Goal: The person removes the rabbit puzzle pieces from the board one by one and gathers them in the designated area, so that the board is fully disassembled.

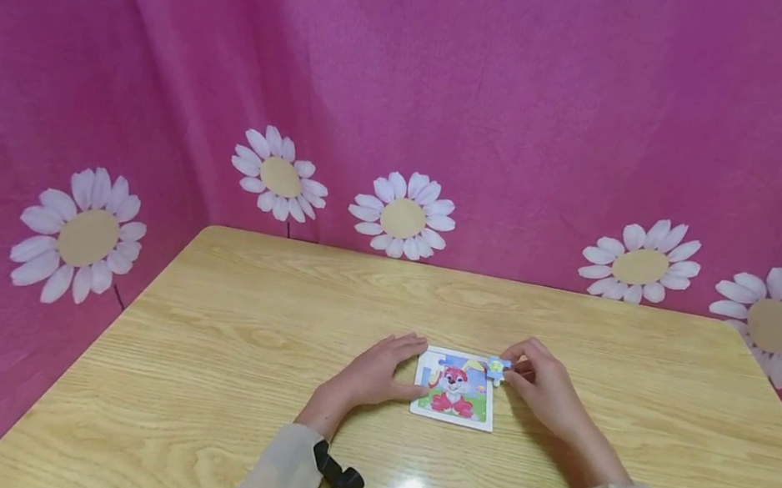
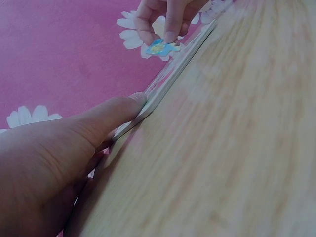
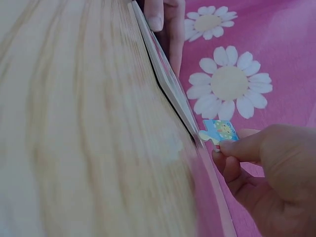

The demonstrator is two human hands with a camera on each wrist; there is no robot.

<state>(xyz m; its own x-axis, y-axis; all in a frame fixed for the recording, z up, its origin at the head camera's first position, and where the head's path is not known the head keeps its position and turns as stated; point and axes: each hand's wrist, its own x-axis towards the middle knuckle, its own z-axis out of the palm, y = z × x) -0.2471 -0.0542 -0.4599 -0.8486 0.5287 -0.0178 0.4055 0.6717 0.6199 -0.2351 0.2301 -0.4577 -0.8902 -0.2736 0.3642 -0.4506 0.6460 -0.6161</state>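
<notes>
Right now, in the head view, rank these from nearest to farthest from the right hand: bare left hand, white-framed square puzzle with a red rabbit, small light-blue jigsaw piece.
1. Jigsaw piece: pinched in the right hand.
2. Rabbit puzzle: left of that hand, between both hands.
3. Left hand: farthest, at the puzzle's left edge.

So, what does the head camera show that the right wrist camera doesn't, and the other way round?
Only the head view shows the two black wrist straps, the sleeves and the rabbit picture clearly readable from above.

Only the right wrist view shows clearly the little yellow face on the puzzle piece, and the puzzle board low and side-on.

Both show the right hand pinching that piece, the left hand at the board, the table and the flowered cloth.
</notes>
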